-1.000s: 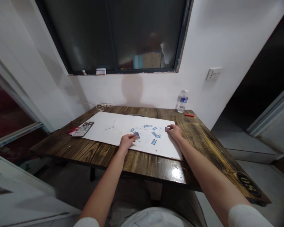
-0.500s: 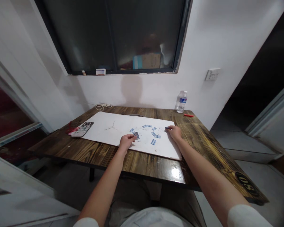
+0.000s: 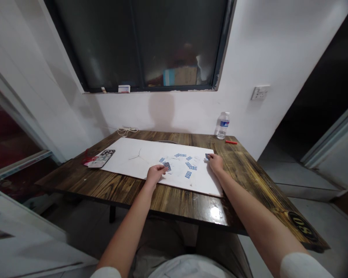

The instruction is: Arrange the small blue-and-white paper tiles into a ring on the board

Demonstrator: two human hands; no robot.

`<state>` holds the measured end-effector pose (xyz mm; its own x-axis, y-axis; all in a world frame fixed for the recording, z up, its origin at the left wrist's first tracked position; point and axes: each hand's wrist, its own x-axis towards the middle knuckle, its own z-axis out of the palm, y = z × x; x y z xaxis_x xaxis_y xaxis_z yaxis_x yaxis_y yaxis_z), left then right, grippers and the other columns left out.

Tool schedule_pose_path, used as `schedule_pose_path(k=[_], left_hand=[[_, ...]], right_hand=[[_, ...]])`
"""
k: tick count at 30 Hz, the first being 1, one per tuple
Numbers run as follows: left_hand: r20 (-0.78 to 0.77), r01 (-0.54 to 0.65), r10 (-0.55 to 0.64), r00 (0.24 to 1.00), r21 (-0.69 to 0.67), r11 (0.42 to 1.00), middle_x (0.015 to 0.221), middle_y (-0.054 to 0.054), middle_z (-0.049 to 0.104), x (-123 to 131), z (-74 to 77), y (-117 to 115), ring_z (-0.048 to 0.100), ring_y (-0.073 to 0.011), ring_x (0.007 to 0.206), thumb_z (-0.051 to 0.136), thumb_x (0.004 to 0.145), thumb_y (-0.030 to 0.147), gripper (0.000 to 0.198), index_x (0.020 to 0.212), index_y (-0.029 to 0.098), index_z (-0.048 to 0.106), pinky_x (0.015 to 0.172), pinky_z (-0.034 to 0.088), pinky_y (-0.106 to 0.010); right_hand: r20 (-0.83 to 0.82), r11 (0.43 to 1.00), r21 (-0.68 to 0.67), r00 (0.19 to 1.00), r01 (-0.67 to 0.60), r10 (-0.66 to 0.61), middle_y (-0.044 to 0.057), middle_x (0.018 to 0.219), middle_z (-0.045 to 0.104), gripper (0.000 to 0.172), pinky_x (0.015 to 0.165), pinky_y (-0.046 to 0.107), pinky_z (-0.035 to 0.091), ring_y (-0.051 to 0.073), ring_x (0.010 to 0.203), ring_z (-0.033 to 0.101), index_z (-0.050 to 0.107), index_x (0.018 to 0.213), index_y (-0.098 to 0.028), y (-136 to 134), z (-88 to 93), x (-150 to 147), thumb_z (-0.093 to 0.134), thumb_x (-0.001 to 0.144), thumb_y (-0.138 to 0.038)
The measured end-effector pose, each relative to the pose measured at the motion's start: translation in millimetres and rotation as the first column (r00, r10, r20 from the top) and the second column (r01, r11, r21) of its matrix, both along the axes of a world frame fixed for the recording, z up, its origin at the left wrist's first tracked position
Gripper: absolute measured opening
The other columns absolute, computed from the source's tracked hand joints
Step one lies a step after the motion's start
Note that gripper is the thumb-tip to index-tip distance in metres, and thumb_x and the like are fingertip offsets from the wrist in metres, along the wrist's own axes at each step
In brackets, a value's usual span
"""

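Pinching paper slips (image 3: 167, 166), left hand (image 3: 155, 173) and right hand (image 3: 216, 163) apart — right shifted outward.

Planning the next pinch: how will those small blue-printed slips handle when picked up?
The blue-printed slips lie flush on the white board, so they are probably thin, light and hard to lift by an edge. The one in the right hand's fingers seems to keep flat, so perhaps slightly stiff; too small to be sure.

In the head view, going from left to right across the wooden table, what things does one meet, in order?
red tassel, smartphone, left hand, blue-printed paper slip, right hand, plastic water bottle, red stick
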<state>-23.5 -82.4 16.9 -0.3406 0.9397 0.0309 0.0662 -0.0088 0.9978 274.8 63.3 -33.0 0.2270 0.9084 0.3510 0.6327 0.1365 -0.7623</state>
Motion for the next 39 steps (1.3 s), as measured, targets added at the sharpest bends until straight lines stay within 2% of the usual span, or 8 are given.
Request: schedule_pose_path(k=[15,22,27,32,39], left_hand=[[-0.009,0.008,-0.008,1.0,0.003,1.0,0.066,-0.004,0.068,-1.1,-2.8,2.1,0.054,-0.0113,0.055,0.084,0.041,0.047,0.045,0.07,0.015,0.072,0.053,0.039,-0.023],[-0.005,-0.007,0.007,1.0,0.007,1.0,0.065,-0.003,0.067,-1.4,-2.9,1.9,0.054,-0.0115,0.056,0.084,0.043,0.044,0.04,0.069,0.016,0.071,0.054,0.04,-0.023],[0.001,0.01,-0.01,1.0,0.015,1.0,0.063,-0.002,0.066,-1.4,-2.5,0.9,0.053,-0.0109,0.055,0.083,0.045,0.042,0.038,0.069,0.015,0.071,0.055,0.04,-0.023],[0.013,-0.005,0.005,1.0,0.008,1.0,0.061,-0.001,0.065,-0.6,-1.5,0.6,0.053,-0.0108,0.055,0.084,0.045,0.041,0.038,0.07,0.015,0.072,0.055,0.04,-0.023],[0.014,0.002,-0.002,1.0,0.009,1.0,0.063,-0.002,0.066,0.8,0.6,-1.1,0.053,-0.0102,0.055,0.084,0.045,0.041,0.039,0.07,0.014,0.071,0.054,0.04,-0.023]], right_hand=[[-0.227,0.997,0.063,0.972,-0.053,0.066,0.009,0.078,0.072,0.024,0.071,0.038,0.05,0.024,0.072,0.066,0.068,0.076,-0.015,-3.8,13.0,-3.5,0.063,0.072,-0.038],[-0.259,0.993,0.089,0.961,-0.076,0.097,0.008,0.074,0.071,0.026,0.068,0.035,0.05,0.022,0.07,0.065,0.066,0.072,-0.016,1.9,11.5,-7.5,0.065,0.071,-0.042],[-0.239,0.993,0.057,0.964,-0.104,0.115,0.008,0.078,0.072,0.022,0.069,0.03,0.047,0.021,0.074,0.065,0.068,0.074,-0.016,1.7,19.6,-18.3,0.063,0.071,-0.038],[-0.199,0.987,0.05,0.967,-0.151,0.158,0.006,0.075,0.073,0.023,0.064,0.028,0.044,0.02,0.069,0.064,0.069,0.073,-0.018,-5.4,31.1,-33.7,0.064,0.07,-0.04],[-0.27,0.969,0.1,0.931,-0.225,0.244,0.006,0.071,0.072,0.028,0.062,0.028,0.043,0.02,0.067,0.063,0.067,0.068,-0.018,-21.2,41.3,-57.2,0.065,0.067,-0.045]])
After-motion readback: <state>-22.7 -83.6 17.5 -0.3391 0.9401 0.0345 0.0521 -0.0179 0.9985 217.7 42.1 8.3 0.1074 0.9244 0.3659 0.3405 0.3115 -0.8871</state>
